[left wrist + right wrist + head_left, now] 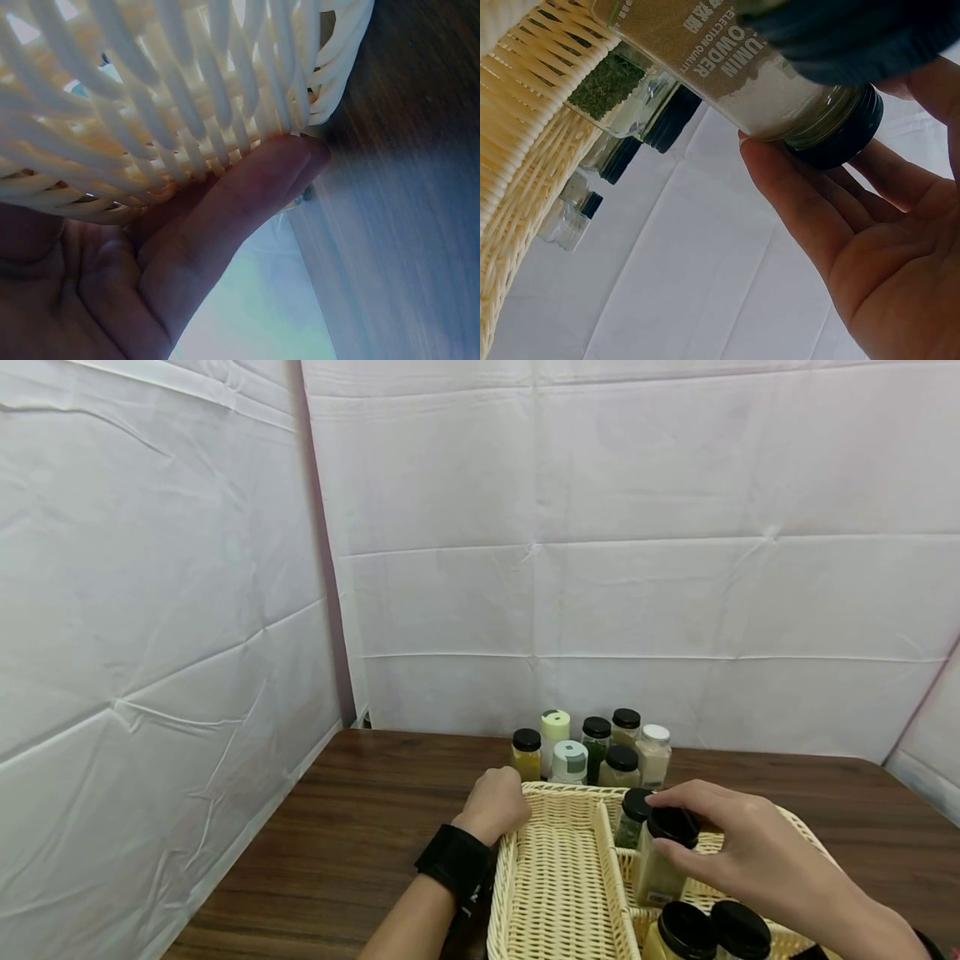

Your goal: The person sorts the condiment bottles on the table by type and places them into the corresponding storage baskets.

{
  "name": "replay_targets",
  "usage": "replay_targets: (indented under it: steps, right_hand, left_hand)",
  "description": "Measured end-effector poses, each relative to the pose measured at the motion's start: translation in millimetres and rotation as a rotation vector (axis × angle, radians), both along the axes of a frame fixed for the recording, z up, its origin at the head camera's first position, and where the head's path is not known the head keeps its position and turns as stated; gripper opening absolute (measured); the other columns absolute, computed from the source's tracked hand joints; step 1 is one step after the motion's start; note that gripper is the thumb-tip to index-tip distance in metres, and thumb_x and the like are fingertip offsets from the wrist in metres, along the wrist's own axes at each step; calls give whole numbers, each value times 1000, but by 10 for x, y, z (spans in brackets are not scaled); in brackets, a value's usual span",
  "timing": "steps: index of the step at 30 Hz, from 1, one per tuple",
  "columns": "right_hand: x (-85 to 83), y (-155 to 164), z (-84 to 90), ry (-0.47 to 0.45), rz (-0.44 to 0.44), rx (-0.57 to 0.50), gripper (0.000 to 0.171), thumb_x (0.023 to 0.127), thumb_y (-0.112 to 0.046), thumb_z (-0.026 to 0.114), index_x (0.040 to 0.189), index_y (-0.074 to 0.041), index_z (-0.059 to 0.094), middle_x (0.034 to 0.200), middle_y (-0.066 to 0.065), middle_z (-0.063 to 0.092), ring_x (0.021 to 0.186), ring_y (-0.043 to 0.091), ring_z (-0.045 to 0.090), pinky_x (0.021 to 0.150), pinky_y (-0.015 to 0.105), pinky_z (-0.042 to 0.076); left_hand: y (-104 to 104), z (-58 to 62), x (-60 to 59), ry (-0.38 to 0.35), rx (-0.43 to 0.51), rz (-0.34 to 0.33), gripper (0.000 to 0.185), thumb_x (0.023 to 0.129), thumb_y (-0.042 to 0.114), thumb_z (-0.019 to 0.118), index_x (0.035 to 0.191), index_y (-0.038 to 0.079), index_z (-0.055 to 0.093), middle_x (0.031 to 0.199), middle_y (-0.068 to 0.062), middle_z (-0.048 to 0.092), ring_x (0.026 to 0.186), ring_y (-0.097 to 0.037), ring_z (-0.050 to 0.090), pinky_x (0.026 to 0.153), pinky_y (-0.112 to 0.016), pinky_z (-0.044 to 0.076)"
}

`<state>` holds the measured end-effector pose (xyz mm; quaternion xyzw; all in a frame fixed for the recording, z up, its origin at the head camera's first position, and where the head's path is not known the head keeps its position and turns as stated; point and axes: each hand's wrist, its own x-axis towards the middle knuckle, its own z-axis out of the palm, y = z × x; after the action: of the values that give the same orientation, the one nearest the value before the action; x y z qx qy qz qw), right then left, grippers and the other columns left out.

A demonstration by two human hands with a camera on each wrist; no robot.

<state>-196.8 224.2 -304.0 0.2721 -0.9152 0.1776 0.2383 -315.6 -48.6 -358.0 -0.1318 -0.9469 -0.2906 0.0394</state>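
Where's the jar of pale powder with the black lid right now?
In the head view the powder jar stands in the wicker basket's right compartment, right hand gripping its lid, beside a green herb jar.

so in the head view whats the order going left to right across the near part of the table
left hand → empty basket compartment → green herb jar → cumin jar → right hand
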Motion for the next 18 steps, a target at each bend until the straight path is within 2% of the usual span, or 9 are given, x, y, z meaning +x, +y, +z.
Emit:
replay_targets:
  steps: [7,14,18]
  right_hand:
    - [-28,-27,-54,-11,21,2,41,87,-31,91,124,-26,74,120,-12,73,100,16,73,76,37,59]
    - [-72,-38,-72,-83,25,1,37,90,-31,87,125,-26,74,121,-13,72,109,19,72,83,40,59]
    - [-107,-30,-88,-133,37,15,37,92,-32,85,126,-23,74,123,-10,72,110,20,72,82,40,59]
  left_hand:
    - [-2,-1,6,-3,4,-4,52,92,-10,62,59,16,31,59,4,16,52,-11,14,51,-28,19]
    - [-6,4,10,16,7,-12,52,91,-11,62,58,16,31,59,4,17,53,-11,15,51,-28,20]
    - [-4,2,7,13,4,-7,52,92,-10,62,58,16,32,60,4,17,53,-11,15,51,-28,20]
